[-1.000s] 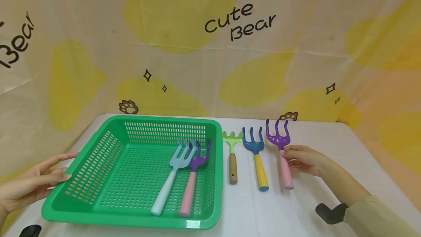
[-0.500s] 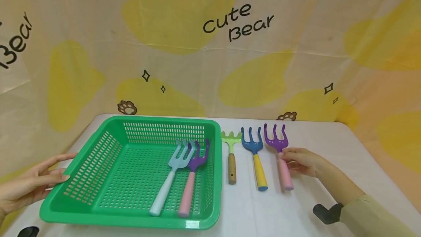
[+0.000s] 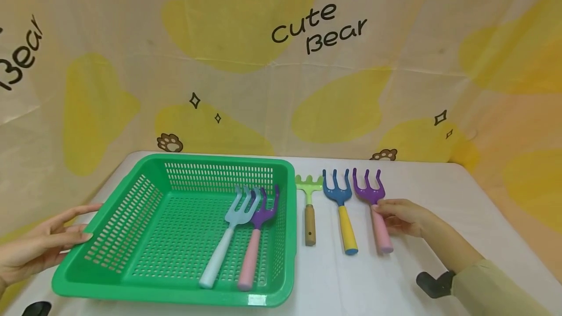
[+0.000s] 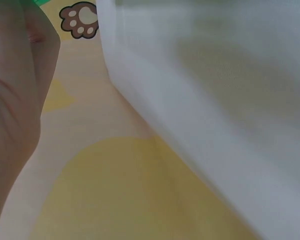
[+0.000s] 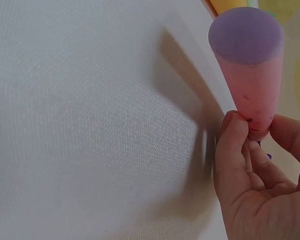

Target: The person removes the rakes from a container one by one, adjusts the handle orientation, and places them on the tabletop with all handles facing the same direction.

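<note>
My right hand (image 3: 404,216) pinches the pink handle of a purple hand fork (image 3: 370,193) at the right end of a row of garden tools. From the right wrist view, the handle's lilac end (image 5: 246,36) points toward the camera, with thumb and fingers (image 5: 232,150) on its far part. On the left, my left hand (image 3: 44,243) grips the rim of a green plastic basket (image 3: 175,296), thumb over the edge. Inside the basket lie a pale blue hand fork (image 3: 219,252) and another purple fork with a pink handle (image 3: 250,260), their tines overlapping.
Between basket and right hand lie a green rake with a wooden handle (image 3: 310,223) and a blue fork with a yellow handle (image 3: 347,223). They rest on a white-covered table (image 3: 342,286). A bear-print cloth (image 3: 246,87) hangs behind the table.
My right hand has brought the purple fork slightly toward me and lower, with its tines now level with the blue fork's. The left hand still holds the basket rim.
</note>
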